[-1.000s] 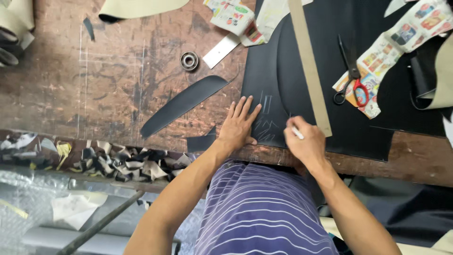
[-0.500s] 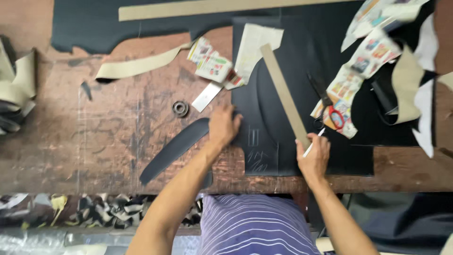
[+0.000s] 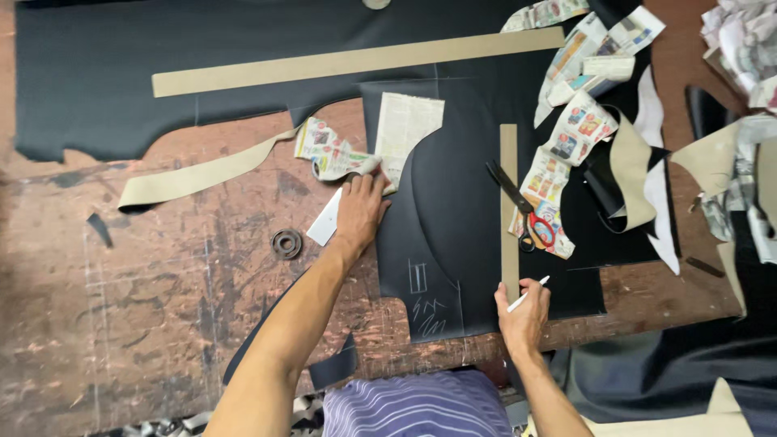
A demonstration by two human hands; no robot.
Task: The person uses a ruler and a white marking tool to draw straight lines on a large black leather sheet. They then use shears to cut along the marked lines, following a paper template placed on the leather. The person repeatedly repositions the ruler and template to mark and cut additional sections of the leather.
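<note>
My left hand point(image 3: 360, 212) lies flat at the left edge of a cut piece of black fabric point(image 3: 453, 202), with its fingertips on a newspaper pattern piece point(image 3: 405, 129) and a crumpled printed scrap point(image 3: 324, 154). My right hand point(image 3: 524, 317) holds a white chalk stick point(image 3: 528, 294) near the table's front edge, at the lower end of a long cardboard strip point(image 3: 508, 210) that lies upright on the fabric. White chalk marks point(image 3: 425, 303) show on the fabric's lower part.
Red-handled scissors point(image 3: 526, 212) lie right of the strip on printed paper scraps point(image 3: 579, 121). A longer cardboard strip point(image 3: 356, 61) lies across a large black cloth point(image 3: 162, 65) at the back. A curved tan strip point(image 3: 194, 176), a small metal ring point(image 3: 286, 243) and a white card point(image 3: 326, 218) rest on the worn wooden table point(image 3: 146, 324).
My left hand has slid up from the chalk marks to the newspaper pieces. My right hand stays near the strip's lower end with the chalk. The view has shifted farther over the table.
</note>
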